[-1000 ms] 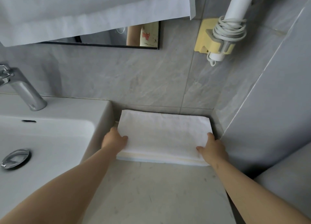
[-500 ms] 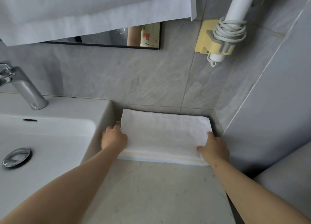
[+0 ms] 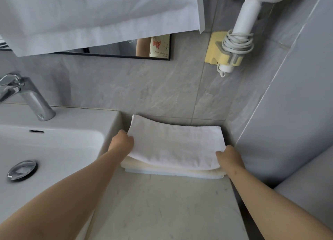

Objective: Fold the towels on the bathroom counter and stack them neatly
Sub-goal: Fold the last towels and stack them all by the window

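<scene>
Left hand [image 3: 122, 142] and right hand [image 3: 229, 157] pinching opposite short ends of top towel [image 3: 176, 146], long axis spanning between, above stack [image 3: 173, 172]

Grey tiled wall [image 3: 144, 88], white sink [image 3: 54, 146], mirror [image 3: 115, 50].

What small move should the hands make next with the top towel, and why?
Probably lower the top towel flat and square it with the stack below. The left hand and right hand grip its two sides, its left side is lifted and bowed above the lower layers, and the cream and white edges beneath show unevenly at the front.
</scene>
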Tool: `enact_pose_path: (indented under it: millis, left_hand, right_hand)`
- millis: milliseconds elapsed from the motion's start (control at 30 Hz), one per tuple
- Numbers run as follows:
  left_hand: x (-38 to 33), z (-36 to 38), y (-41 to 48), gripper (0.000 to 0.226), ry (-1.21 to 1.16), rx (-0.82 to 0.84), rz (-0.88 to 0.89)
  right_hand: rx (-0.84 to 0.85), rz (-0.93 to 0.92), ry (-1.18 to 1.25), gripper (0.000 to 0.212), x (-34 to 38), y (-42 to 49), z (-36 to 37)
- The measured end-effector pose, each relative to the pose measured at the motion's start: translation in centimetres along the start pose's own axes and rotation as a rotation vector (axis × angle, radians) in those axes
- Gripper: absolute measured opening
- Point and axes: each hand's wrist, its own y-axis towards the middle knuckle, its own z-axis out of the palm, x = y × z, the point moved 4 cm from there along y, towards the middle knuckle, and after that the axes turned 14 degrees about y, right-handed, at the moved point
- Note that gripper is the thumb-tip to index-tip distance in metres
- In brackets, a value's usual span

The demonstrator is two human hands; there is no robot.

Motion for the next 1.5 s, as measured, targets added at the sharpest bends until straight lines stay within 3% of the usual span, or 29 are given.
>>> enact_pose_path:
  millis: [200, 567, 767, 900, 1000, 1100, 1500]
  left_hand:
    - [0.5, -0.4, -0.4, 0.034, 0.017, 0.011, -0.034]
    - [2.0, 0.9, -1.4, 0.036, 0.130, 0.146, -0.106]
    - [1.1, 0.0, -0.9, 0.022, 0.071, 0.086, -0.111]
    - [0.1, -0.2, -0.2, 0.021, -0.037, 0.062, -0.115]
    - [0.0, 0.0, 0.3, 0.023, -0.162, 0.109, -0.171]
    - [0.2, -0.3, 0.4, 0.020, -0.208, 0.115, -0.207]
    - [-1.2, -6.1, -3.6, 0.024, -0.199, -0.061, 0.014]
  right_hand:
    - [0.004, 0.020, 0.129, 0.013, 0.8, -0.9, -0.8]
    - [0.112, 0.087, 0.112, 0.015, -0.4, -1.6, -0.2]
    - [0.125, 0.080, 0.128, 0.043, 0.2, -0.6, 0.8]
    - [0.115, 0.082, 0.193, 0.012, 0.8, -0.1, 1.0]
    - [0.106, 0.082, 0.223, 0.019, 1.0, 0.3, 1.0]
    - [0.103, 0.069, 0.255, 0.012, 1.3, 0.3, 0.6]
    - [0.133, -0.115, 0.433, 0.015, 8.1, -3.7, -0.9]
